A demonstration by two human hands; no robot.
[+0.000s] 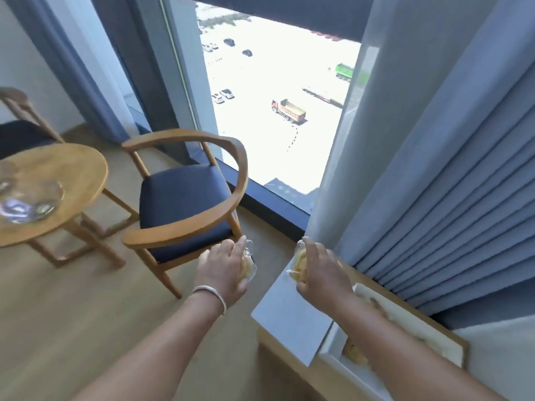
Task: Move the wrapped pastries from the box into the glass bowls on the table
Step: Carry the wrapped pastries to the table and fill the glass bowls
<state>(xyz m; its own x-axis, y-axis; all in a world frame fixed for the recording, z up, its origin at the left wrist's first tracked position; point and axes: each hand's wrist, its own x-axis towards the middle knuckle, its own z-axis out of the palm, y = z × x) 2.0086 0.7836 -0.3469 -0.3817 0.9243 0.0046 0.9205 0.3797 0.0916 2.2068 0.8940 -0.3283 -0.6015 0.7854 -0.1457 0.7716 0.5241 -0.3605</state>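
Observation:
My left hand (224, 269) grips a wrapped pastry (246, 269), held in the air beside the chair's front leg. My right hand (321, 273) grips a second wrapped pastry (299, 263) above the box's open white lid (289, 316). The white box (405, 322) lies on a wooden ledge at the lower right, and more pastries (354, 353) show inside it under my right forearm. Glass bowls (31, 201) stand on the round wooden table (72, 169) at the far left, well away from both hands.
A wooden armchair (185, 195) with a dark blue seat stands between my hands and the table. A second chair (20, 125) is behind the table. Blue curtains (448, 198) hang at the right beside a floor-length window. Wood floor lies below.

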